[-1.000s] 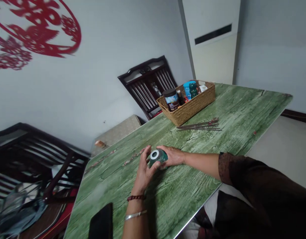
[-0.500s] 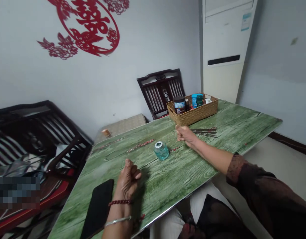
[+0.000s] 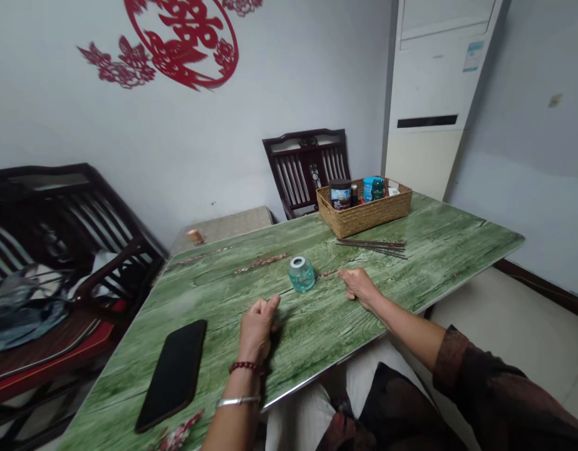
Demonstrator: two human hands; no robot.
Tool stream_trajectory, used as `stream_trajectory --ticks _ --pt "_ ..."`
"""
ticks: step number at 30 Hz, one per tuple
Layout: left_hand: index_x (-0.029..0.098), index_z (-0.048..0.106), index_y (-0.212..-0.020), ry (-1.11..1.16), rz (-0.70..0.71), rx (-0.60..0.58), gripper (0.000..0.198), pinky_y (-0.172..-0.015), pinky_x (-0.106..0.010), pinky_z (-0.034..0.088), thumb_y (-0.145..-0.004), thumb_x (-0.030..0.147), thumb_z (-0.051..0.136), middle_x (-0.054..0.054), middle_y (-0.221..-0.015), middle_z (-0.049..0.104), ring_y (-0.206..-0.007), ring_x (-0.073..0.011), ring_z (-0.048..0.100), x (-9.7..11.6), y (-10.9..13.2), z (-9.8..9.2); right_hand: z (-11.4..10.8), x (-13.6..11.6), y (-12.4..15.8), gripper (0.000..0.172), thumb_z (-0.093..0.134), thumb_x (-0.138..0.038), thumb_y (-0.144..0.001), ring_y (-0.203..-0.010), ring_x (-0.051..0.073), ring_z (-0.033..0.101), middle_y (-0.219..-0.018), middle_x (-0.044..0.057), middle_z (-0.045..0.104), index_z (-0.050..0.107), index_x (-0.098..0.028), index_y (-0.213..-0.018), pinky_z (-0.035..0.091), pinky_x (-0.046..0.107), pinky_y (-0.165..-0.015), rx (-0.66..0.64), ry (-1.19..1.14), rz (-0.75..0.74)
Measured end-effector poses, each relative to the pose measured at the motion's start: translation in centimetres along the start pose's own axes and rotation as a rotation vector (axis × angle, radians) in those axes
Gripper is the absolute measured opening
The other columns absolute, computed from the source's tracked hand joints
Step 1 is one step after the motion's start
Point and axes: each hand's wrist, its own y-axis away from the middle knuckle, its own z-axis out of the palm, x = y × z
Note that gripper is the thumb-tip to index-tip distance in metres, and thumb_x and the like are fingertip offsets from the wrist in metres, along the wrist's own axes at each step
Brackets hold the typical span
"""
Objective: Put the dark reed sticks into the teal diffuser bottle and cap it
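**Q:** Hands?

**Me:** Apart, nothing in either. Left hand is a loose fist on the table. Right hand has its fingers curled, resting on the same top.

**Q:** Jar?

**Me:** Glass jar, teal, pale cap, upright on the table between my hands. Touching neither.

**Q:** What's by the left?

**Me:** Phone, black, lying flat just beside the hand. Bead bracelet and metal bangle on that wrist.

**Q:** By the right?

**Me:** Small red sprig between the fingers and the jar. Dark sticks lie flat in a loose bunch farther out. Dark sleeve on that arm.

**Q:** Far end?

**Me:** Wicker basket near the far edge, holding a dark-lidded tub and a blue container.

**Q:** Pink strip left of the jar?

**Me:** Pink sprigs. Can't tell if they're loose or printed on the top.
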Motion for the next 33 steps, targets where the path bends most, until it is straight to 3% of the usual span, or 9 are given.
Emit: stream_trajectory --ticks 11,13,16,19,21,23,26,30,33 --pt "0.023 0.029 -0.058 -0.081 -0.005 -0.020 0.063 -0.040 -0.019 0.028 -0.059 0.061 0.079 0.012 -0.050 0.026 -0.043 -0.0052 0.027 0.4 0.4 0.2 -0.5 -0.3 0.6 0.066 0.058 -0.080 -0.072 -0.041 0.006 0.021 -0.049 -0.010 0.016 0.027 -0.024 -0.054 0.026 0.022 -0.039 -0.041 0.097 -0.044" --pt "0.022 0.037 -0.062 -0.128 -0.010 -0.073 0.056 -0.042 -0.019 0.030 -0.060 0.058 0.080 0.011 -0.051 0.031 -0.044 -0.0058 0.030 0.9 -0.1 0.1 -0.4 -0.9 0.4 0.060 0.059 -0.074 -0.074 -0.043 0.007 0.027 -0.049 -0.010 0.022 0.034 -0.023 -0.055 0.029 0.022 -0.042 -0.072 0.180 -0.044" --pt "0.020 0.055 -0.087 -0.161 0.076 -0.172 0.051 -0.052 -0.022 0.041 -0.058 0.049 0.085 0.007 -0.064 0.051 -0.054 -0.0096 0.048 2.5 -2.2 0.3 0.4 -2.3 -0.9 0.043 0.078 -0.055 -0.066 -0.055 0.010 0.047 -0.060 -0.007 0.048 0.055 -0.020 -0.075 0.041 0.023 -0.055 -0.100 0.385 -0.095" --pt "0.022 0.056 -0.117 -0.178 0.247 -0.245 0.068 -0.083 -0.036 0.053 -0.060 0.046 0.085 -0.008 -0.108 0.066 -0.098 -0.0225 0.065 4.0 -5.1 1.6 2.3 -3.2 -3.3 0.072 0.090 -0.039 -0.053 -0.087 0.018 0.064 -0.099 0.003 0.067 0.057 -0.020 -0.114 0.050 0.032 -0.079 -0.135 0.504 -0.160" --pt "0.024 0.050 -0.131 -0.196 0.326 -0.310 0.074 -0.101 -0.046 0.046 -0.068 0.048 0.081 -0.016 -0.136 0.057 -0.128 -0.0297 0.055 4.2 -6.6 2.9 3.9 -3.1 -5.0 0.093 0.093 -0.034 -0.049 -0.111 0.024 0.063 -0.123 0.010 0.064 0.050 -0.020 -0.130 0.048 0.038 -0.095 -0.220 0.501 -0.193" --pt "0.026 0.042 -0.141 -0.192 0.370 -0.364 0.077 -0.110 -0.050 0.039 -0.076 0.051 0.075 -0.017 -0.152 0.044 -0.142 -0.0322 0.042 3.7 -7.6 4.0 5.3 -2.3 -6.4 0.102 0.094 -0.032 -0.048 -0.124 0.028 0.057 -0.133 0.014 0.059 0.045 -0.019 -0.136 0.045 0.042 -0.102 -0.304 0.498 -0.225" --pt "0.026 0.041 -0.146 -0.154 0.384 -0.445 0.073 -0.115 -0.051 0.034 -0.084 0.054 0.066 -0.017 -0.155 0.043 -0.145 -0.0319 0.038 2.5 -8.0 4.7 6.4 -0.9 -7.5 0.097 0.093 -0.035 -0.052 -0.120 0.030 0.060 -0.130 0.013 0.062 0.047 -0.019 -0.136 0.047 0.042 -0.098 -0.353 0.536 -0.254" --pt "0.025 0.053 -0.141 -0.175 0.314 -0.604 0.064 -0.114 -0.051 0.037 -0.085 0.053 0.066 -0.015 -0.141 0.059 -0.135 -0.0331 0.051 2.2 -7.7 4.1 6.1 -0.1 -7.4 0.086 0.090 -0.034 -0.057 -0.112 0.028 0.063 -0.120 0.008 0.067 0.051 -0.021 -0.132 0.048 0.039 -0.093 -0.360 0.584 -0.287" --pt "0.023 0.061 -0.133 -0.212 0.333 -0.614 0.057 -0.115 -0.051 0.036 -0.083 0.050 0.069 -0.013 -0.137 0.063 -0.133 -0.0331 0.052 2.6 -7.9 3.6 5.9 -0.4 -7.3 0.089 0.090 -0.034 -0.058 -0.111 0.028 0.064 -0.120 0.009 0.067 0.049 -0.021 -0.136 0.048 0.039 -0.092 -0.352 0.593 -0.296"
